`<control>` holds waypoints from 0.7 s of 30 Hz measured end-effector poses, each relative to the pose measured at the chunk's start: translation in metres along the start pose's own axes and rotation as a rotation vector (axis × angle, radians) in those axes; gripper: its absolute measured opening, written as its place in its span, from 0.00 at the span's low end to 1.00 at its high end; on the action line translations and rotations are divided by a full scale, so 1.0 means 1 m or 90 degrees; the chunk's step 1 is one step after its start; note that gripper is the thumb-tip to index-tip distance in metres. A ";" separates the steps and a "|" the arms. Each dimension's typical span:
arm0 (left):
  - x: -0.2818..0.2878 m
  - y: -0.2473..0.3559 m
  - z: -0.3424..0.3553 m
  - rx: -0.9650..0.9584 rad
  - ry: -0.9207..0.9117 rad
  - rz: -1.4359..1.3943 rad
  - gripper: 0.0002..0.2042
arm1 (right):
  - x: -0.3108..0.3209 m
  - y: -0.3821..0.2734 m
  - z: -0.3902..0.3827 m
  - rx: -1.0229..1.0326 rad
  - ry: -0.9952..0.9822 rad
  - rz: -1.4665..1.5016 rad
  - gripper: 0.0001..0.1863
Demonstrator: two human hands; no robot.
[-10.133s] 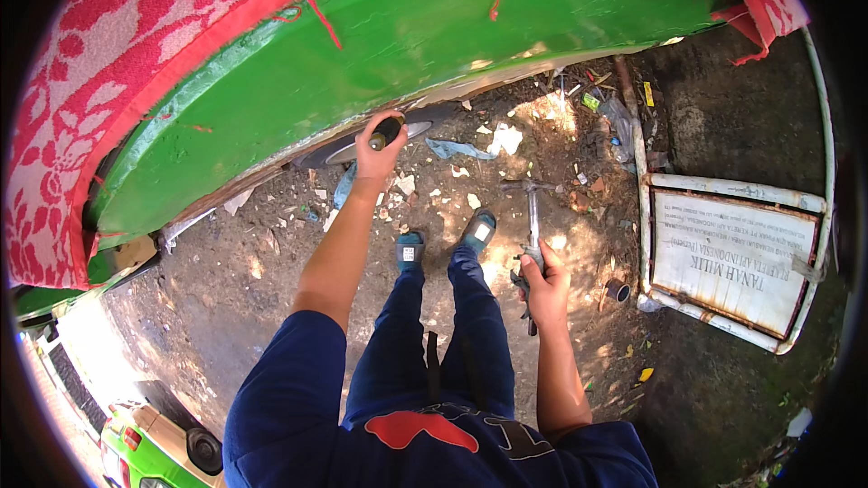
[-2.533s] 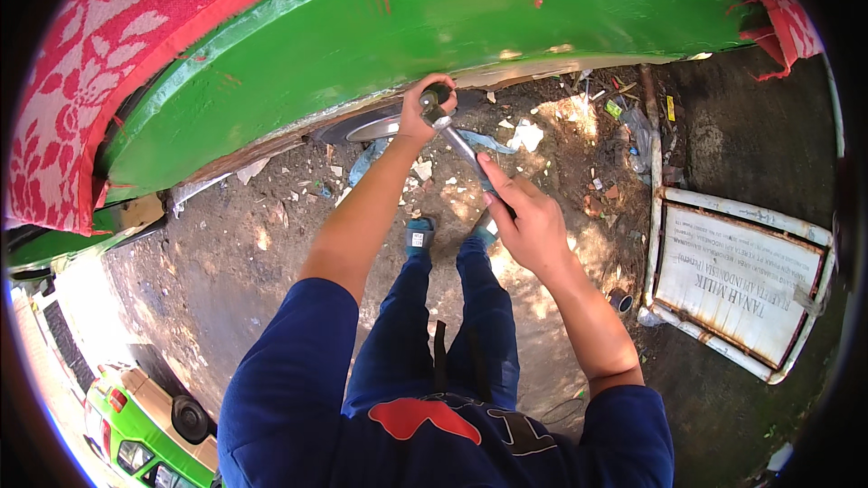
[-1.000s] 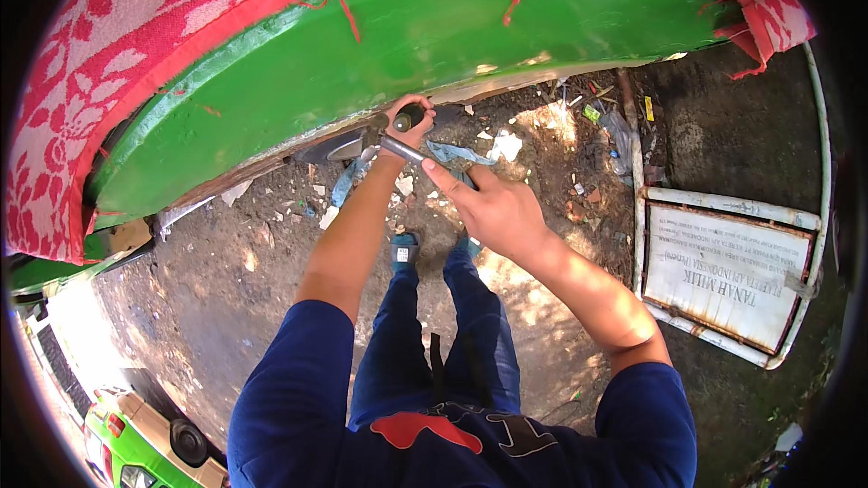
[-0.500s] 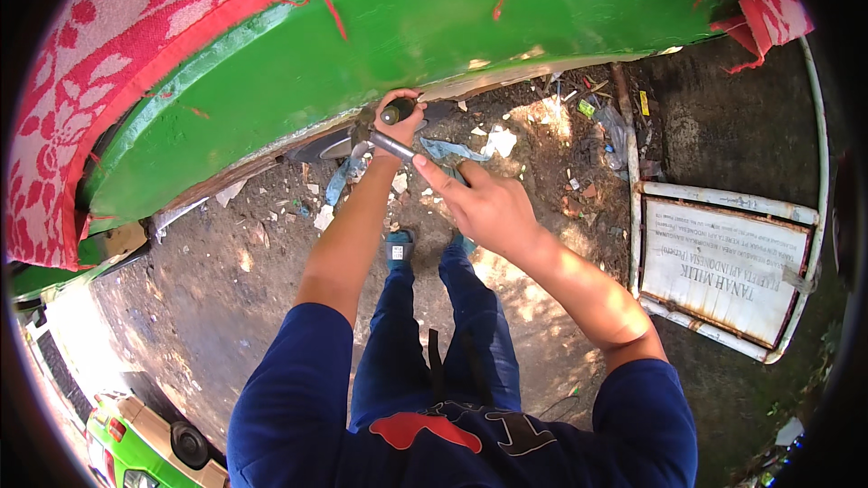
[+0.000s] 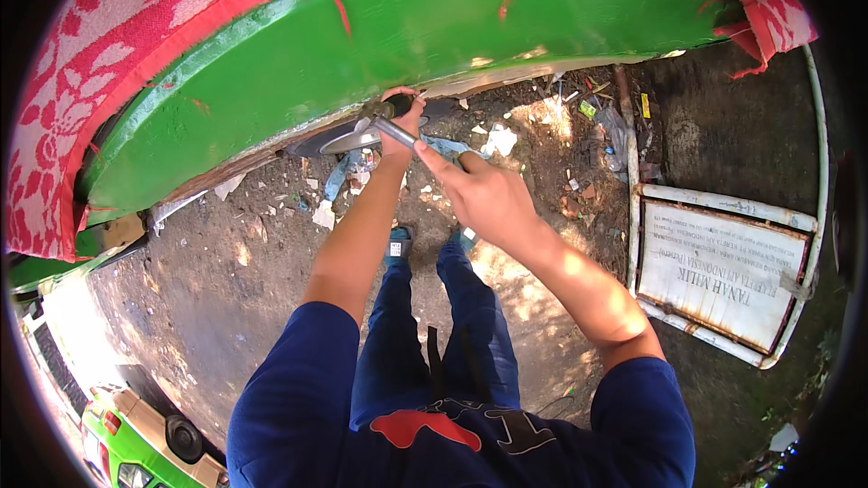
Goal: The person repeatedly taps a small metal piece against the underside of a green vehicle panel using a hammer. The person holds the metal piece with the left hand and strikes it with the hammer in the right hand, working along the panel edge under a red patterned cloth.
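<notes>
A green curved vehicle panel [image 5: 380,45] spans the top of the view. Just under its lower edge, my left hand [image 5: 406,126] is closed around a dark, rounded piece [image 5: 400,105], whose far part is hidden by the panel and fingers. My right hand [image 5: 493,203] grips a hammer [image 5: 395,133] with a metal shaft, its index finger stretched along the handle. The hammer's head is close beside the dark piece and overlaps it from here; I cannot tell whether they touch.
A red-and-pink patterned cloth [image 5: 99,63] with loose threads drapes over the panel. Litter and a blue rag [image 5: 336,179] lie on the dirt ground. To the right stands a rusty white framed sign [image 5: 723,271]. A green vehicle [image 5: 149,438] is at the lower left.
The hammer head has shifted slightly up toward the dark piece, now partly covering it. Both hands keep their grips; the whole view has moved a little.
</notes>
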State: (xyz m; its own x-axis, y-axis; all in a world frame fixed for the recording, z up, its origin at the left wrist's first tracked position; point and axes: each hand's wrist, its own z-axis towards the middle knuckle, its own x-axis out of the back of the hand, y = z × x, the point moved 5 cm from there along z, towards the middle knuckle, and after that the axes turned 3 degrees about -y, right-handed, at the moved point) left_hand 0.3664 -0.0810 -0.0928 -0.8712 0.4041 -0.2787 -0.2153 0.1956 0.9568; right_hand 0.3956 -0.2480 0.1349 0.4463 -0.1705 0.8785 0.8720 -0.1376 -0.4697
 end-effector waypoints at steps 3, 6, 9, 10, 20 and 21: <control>-0.003 -0.003 -0.001 0.030 -0.015 -0.053 0.12 | -0.014 0.027 0.002 -0.064 -0.024 -0.047 0.30; 0.007 -0.005 0.001 -0.029 -0.022 -0.009 0.11 | 0.007 -0.006 -0.005 0.006 0.021 0.001 0.28; 0.002 -0.008 -0.004 -0.008 0.001 0.087 0.09 | -0.019 0.013 0.002 0.005 -0.003 -0.073 0.31; 0.001 -0.010 -0.003 -0.006 -0.006 0.087 0.09 | -0.023 0.018 0.009 -0.005 -0.001 -0.100 0.32; 0.002 0.006 -0.004 -0.187 -0.062 0.243 0.09 | -0.005 0.023 -0.005 -0.063 -0.023 0.029 0.32; -0.007 0.009 -0.010 -0.073 -0.093 0.223 0.12 | -0.002 0.026 -0.019 -0.106 -0.006 0.064 0.31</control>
State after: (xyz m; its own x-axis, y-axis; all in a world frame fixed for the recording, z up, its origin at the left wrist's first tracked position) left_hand 0.3662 -0.0912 -0.0811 -0.8302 0.5536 0.0652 0.0284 -0.0748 0.9968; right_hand 0.4134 -0.2700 0.1194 0.5322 -0.1824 0.8267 0.7781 -0.2795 -0.5626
